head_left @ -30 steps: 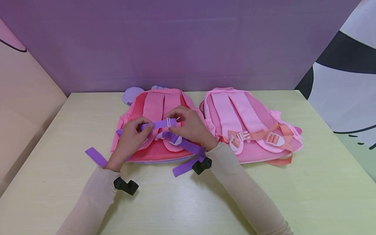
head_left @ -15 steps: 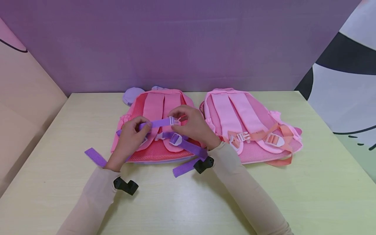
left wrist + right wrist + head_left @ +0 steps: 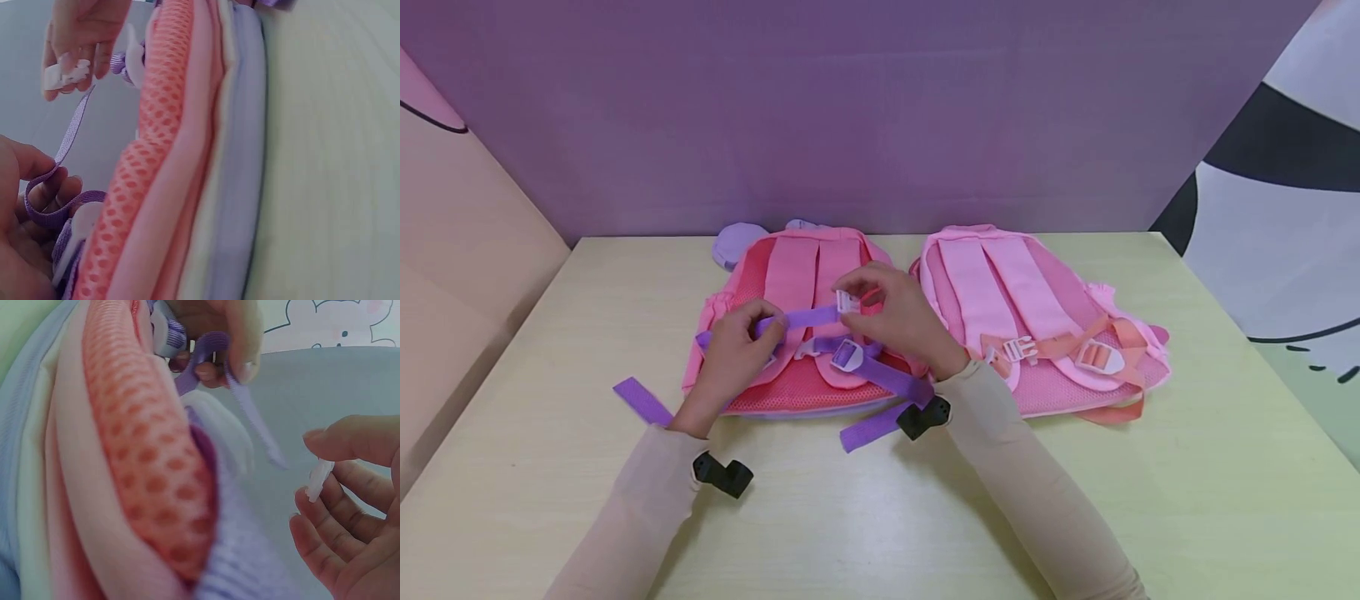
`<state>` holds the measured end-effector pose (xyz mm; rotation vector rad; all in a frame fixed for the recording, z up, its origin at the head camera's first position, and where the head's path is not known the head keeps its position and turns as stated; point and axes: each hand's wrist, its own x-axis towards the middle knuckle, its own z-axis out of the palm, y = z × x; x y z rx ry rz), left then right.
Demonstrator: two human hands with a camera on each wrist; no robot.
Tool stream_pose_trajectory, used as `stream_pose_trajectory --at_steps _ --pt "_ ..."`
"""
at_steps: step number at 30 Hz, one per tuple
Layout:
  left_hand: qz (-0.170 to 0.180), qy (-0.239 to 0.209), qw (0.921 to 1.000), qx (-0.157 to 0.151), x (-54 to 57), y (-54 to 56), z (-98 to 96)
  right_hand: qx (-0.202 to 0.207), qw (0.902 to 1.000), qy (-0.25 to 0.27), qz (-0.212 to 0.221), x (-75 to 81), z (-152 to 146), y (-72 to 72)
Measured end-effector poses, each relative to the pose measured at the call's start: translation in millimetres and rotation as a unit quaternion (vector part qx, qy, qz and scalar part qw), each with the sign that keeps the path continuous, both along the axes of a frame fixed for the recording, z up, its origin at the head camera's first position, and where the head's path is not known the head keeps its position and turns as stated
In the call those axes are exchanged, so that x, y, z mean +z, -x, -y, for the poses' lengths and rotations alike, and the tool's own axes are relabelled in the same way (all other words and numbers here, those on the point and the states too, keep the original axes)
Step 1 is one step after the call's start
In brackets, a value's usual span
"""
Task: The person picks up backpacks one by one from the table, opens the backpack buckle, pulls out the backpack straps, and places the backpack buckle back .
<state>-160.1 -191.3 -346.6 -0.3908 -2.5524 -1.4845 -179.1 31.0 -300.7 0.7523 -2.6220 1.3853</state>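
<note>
My left hand (image 3: 733, 358) pinches a narrow purple strap (image 3: 811, 317) between thumb and fingers, with a loop of it bending over the fingers in the left wrist view. My right hand (image 3: 898, 317) holds a white plastic buckle (image 3: 847, 302) by thumb and fingertips, tilted. The strap's free end (image 3: 278, 461) stands just short of the buckle in the right wrist view. Both hands are over the coral-pink backpack (image 3: 790, 275), which lies back side up. On it a second purple strap (image 3: 891, 377) runs through a white adjuster (image 3: 847, 356).
Close on the right lies a light pink backpack (image 3: 962, 283) with orange straps (image 3: 1126, 333) and a fastened white buckle (image 3: 1021, 348). Loose purple strap ends (image 3: 643, 400) lie by both forearms on the pale wooden table (image 3: 820, 517). A purple panel (image 3: 880, 117) stands behind.
The right hand has moved slightly right and away with the buckle, which has tilted. The strap end that showed past the buckle earlier is now at its left side. The left hand is nearly still.
</note>
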Motion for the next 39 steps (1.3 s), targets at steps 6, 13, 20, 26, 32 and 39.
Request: stream_pose_trajectory --at_steps 6,13,20,26,32,39 --pt "-0.006 0.017 0.9998 0.0 -2.6 0.3 0.0 -0.002 0.9999 -0.004 -0.01 5.2 -0.5 -2.4" --pt "-0.017 0.032 0.9993 -0.004 -4.7 0.8 -0.5 0.011 0.9998 -0.013 -0.014 6.6 1.3 -4.9" --pt "-0.024 0.044 0.9986 -0.017 -6.2 2.2 -2.0 0.043 0.9977 -0.047 -0.022 0.8 2.1 -12.5" --pt "-0.005 0.048 0.9984 -0.029 -5.8 1.9 -3.1 0.06 0.9963 -0.058 -0.021 -2.9 3.1 -18.3" --pt "0.003 0.054 0.998 -0.034 -5.7 1.6 -3.6 0.057 0.9961 -0.063 -0.023 -1.9 3.9 -21.6" --pt "-0.003 0.058 0.9978 -0.034 -7.8 1.3 -3.9 0.043 0.9955 -0.083 -0.017 -7.7 4.3 -19.0"
